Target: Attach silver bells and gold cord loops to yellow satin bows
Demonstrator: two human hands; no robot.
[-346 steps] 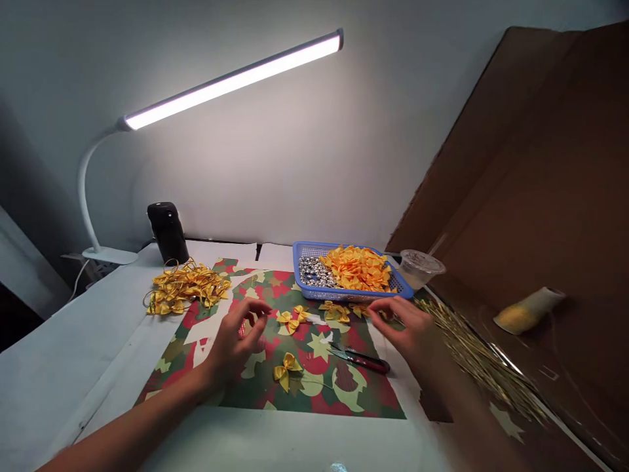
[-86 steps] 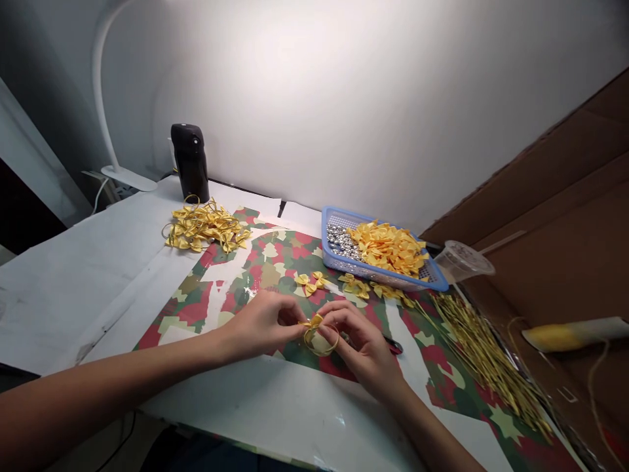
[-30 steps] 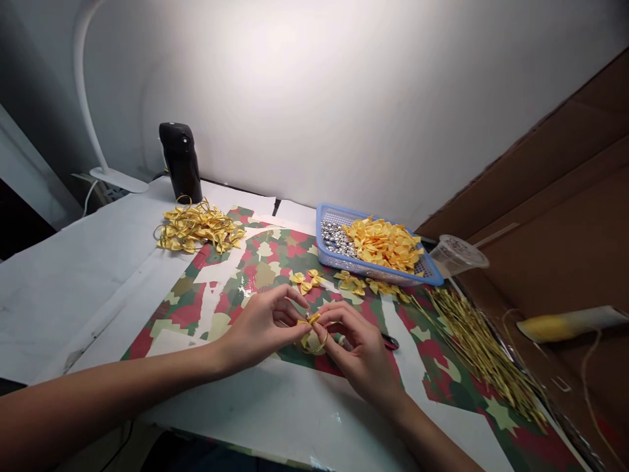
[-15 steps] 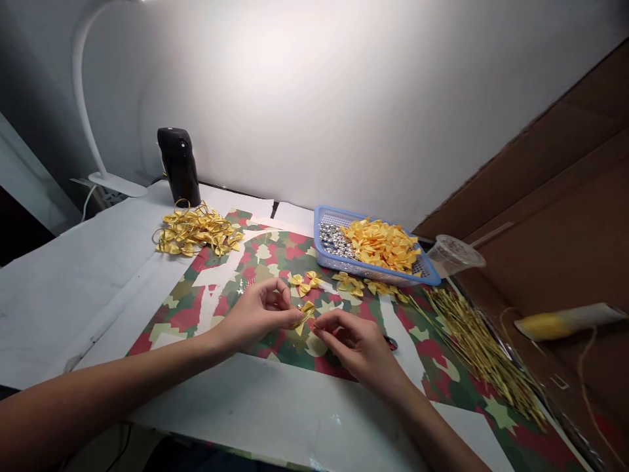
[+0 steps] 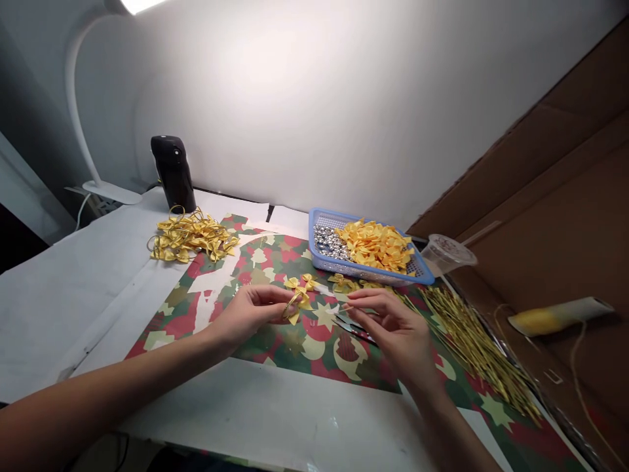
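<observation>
Pinched between the thumb and fingers of my left hand (image 5: 248,313) is a yellow ribbon bow (image 5: 295,317), with a looped gold cord at it. My right hand (image 5: 396,328), apart from the bow and to its right, pinches a thin, pale strand (image 5: 345,309); whether it joins the bow I cannot tell. Scissors (image 5: 354,330) lie on the patterned sheet under my right fingers, partly covered. Just beyond my left fingertips rest more yellow bows (image 5: 308,282).
A blue basket (image 5: 361,267) holds yellow bows and silver beads. Gold cords (image 5: 476,347) lie at right, near a clear plastic cup (image 5: 449,254) and a cardboard wall. Corded bows (image 5: 191,237) are piled at left before a black bottle (image 5: 173,174) and a white lamp (image 5: 73,98).
My right hand has moved right, away from the bow, and the scissors now show beneath it. My left hand still holds the bow, its looped cord now visible. The view has shifted slightly.
</observation>
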